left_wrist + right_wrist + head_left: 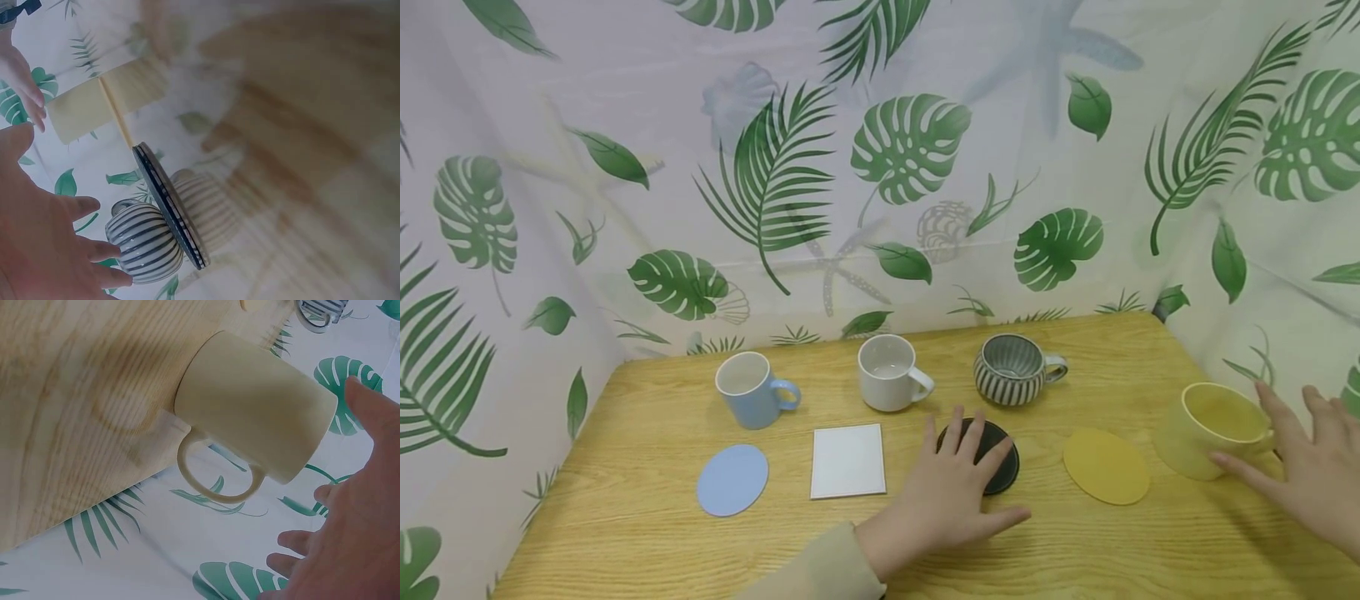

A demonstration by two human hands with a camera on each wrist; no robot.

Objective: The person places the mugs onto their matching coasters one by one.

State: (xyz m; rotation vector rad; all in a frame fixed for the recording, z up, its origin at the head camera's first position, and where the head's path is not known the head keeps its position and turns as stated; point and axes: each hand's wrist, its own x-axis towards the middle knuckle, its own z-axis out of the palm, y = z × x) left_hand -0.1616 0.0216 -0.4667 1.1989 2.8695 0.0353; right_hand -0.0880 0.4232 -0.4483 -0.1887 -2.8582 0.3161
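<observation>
My left hand [946,492] has its fingers spread above the black round coaster [1000,467], hiding part of it. In the left wrist view a gap separates that hand from the coaster [169,203], with the striped grey cup [147,240] beyond it. At the right, my right hand [1311,467] hovers with fingers apart beside the pale yellow mug [1195,442]. The right wrist view shows the mug [256,406] upright on the table, its handle free of the fingers. Left of this mug lies a yellow round coaster [1107,467].
On the wooden table [647,550], a light blue mug [754,404] stands behind a blue round coaster [733,480]. A white mug [886,383] stands behind a white square coaster [848,462]. Behind the table hangs a leaf-patterned cloth [820,50].
</observation>
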